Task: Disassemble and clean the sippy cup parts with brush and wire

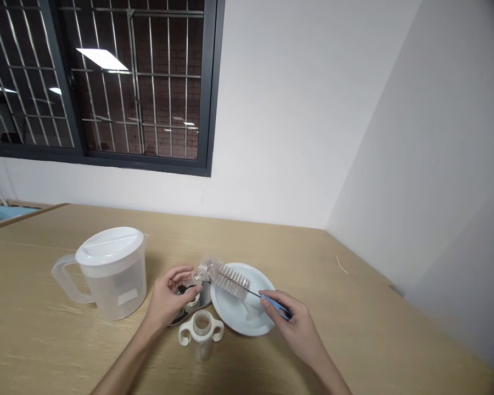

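My right hand point(292, 323) is closed around the blue handle of a bottle brush point(230, 280), whose clear bristles point left over a plate. My left hand point(170, 296) is curled, with thumb and fingers around a small clear bottle teat point(196, 277) right at the brush's tip. Just under the left thumb is a white ring-shaped bottle part point(192, 300), partly hidden, over a dark, shiny metal tray point(206, 296). In front of the hands a clear baby bottle point(201, 332) stands upright, its top uncovered, with two white side handles.
The pale plate point(247, 326) lies on the wooden table point(374, 329) beneath the brush. To the left stands a translucent lidded pitcher point(117, 285). A thin white strip point(341, 265) lies at the right. Behind are a wall and a barred window point(140, 82).
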`<state>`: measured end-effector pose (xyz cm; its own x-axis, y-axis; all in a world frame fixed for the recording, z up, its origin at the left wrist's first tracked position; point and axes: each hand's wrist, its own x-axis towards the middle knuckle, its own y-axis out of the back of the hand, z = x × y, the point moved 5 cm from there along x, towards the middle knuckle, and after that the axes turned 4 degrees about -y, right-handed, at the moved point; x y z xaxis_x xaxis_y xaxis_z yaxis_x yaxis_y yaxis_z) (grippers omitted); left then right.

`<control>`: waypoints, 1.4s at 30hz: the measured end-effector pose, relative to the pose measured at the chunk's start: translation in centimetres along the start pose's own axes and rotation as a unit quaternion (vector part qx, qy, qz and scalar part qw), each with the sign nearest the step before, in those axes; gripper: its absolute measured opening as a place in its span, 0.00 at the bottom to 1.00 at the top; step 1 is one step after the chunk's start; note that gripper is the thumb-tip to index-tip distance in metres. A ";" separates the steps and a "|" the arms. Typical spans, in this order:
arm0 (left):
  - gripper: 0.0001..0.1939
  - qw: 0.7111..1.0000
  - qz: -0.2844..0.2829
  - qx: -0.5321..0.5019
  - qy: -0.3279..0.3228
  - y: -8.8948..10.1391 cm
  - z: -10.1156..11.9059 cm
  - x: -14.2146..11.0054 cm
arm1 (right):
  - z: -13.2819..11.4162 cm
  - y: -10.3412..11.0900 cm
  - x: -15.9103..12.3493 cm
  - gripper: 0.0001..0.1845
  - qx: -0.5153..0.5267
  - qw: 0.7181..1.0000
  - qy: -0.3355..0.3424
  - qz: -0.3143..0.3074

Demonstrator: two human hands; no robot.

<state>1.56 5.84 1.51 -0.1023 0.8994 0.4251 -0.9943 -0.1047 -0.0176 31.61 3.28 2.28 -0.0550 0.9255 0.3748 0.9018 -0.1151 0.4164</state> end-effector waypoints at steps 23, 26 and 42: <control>0.21 0.942 -0.033 -0.293 0.160 -1.1 0.7 -1.2 | -1.0 0.5 -0.4 0.16 0.041 0.999 0.007 0.008; 0.23 0.938 -0.052 -0.299 0.169 -1.3 0.9 -1.2 | -1.1 0.5 -0.4 0.16 0.042 0.999 0.009 0.008; 0.25 0.973 -0.021 -0.196 0.121 -0.5 0.2 -0.6 | -0.9 0.7 -0.2 0.17 0.019 0.999 0.014 0.028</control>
<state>2.10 5.28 1.40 -0.0183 0.9778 0.2089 -0.9273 0.0615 -0.3691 31.89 2.74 3.22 -0.0148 0.9075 0.4198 0.9192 -0.1529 0.3629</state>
